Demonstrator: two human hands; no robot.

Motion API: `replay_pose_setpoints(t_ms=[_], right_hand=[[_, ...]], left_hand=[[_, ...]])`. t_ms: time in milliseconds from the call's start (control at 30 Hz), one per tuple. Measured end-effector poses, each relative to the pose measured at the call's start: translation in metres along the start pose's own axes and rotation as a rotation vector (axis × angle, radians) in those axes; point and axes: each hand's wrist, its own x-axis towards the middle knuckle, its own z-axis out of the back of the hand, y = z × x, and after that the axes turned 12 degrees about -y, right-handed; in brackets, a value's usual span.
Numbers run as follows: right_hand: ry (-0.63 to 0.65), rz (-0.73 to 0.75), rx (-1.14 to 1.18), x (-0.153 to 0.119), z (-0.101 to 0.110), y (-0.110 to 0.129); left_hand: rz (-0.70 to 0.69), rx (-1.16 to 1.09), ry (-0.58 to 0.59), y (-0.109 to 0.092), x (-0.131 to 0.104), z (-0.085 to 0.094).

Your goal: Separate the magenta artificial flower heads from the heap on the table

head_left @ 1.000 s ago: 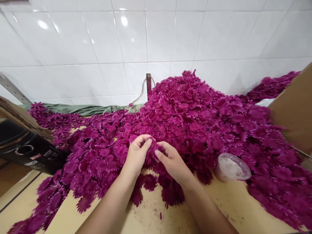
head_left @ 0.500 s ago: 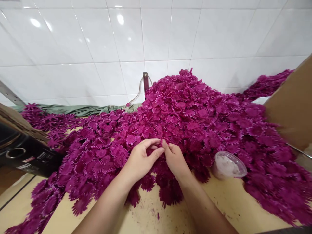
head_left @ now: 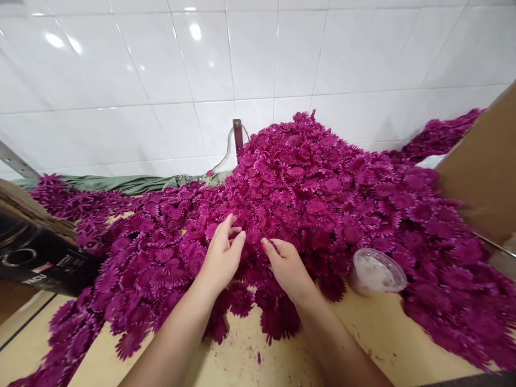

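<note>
My left hand (head_left: 223, 255) is held over the front of a large heap of magenta artificial flower heads (head_left: 298, 183). Its thumb stands apart from the fingers and nothing shows between them. A short gap to the right, my right hand (head_left: 288, 266) has thumb and forefinger pinched together. A speck of magenta shows at that pinch, too small to name against the same-coloured flowers. Toothed petal layers lie loose and overlapping beneath both hands.
A clear plastic tub (head_left: 379, 271) with whitish contents stands right of my right hand. A black box (head_left: 44, 258) is at the left, a brown cardboard panel (head_left: 479, 172) at the right. White tiles (head_left: 250, 59) rise behind the tan table surface (head_left: 242, 355).
My hands were together, fingertips touching at a small magenta piece. Now they are apart: the left has drawn back leftward and opened, while the right stays pinched slightly lower.
</note>
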Motion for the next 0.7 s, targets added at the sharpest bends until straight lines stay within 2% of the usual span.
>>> replay_pose_setpoints(t_ms=[67, 133, 200, 233, 433, 533, 600, 700], right_hand=[[-0.069, -0.034, -0.041, 0.001, 0.001, -0.002], [-0.074, -0.053, -0.014, 0.002, 0.001, -0.002], [-0.038, -0.057, 0.076, 0.001, 0.001, 0.0], [-0.014, -0.055, 0.128, 0.0, 0.001, 0.001], [0.229, -0.087, 0.295, -0.008, 0.003, 0.007], [0.177, -0.047, 0.226, -0.008, 0.003, 0.004], [0.139, -0.04, 0.145, -0.007, 0.003, 0.002], [0.052, -0.055, 0.058, -0.005, 0.002, -0.001]], left_hand=[[-0.159, 0.104, 0.072, -0.003, -0.006, 0.001], [-0.281, 0.199, 0.202, -0.006, -0.012, 0.001], [-0.319, 0.245, 0.296, -0.008, -0.017, 0.0], [-0.309, 0.241, 0.302, -0.008, -0.018, -0.002], [-0.076, 0.004, 0.12, -0.005, -0.007, -0.004], [0.017, -0.073, 0.084, -0.004, -0.001, -0.001], [0.046, -0.019, 0.069, -0.002, 0.0, 0.0], [-0.039, 0.127, 0.053, -0.001, -0.004, 0.002]])
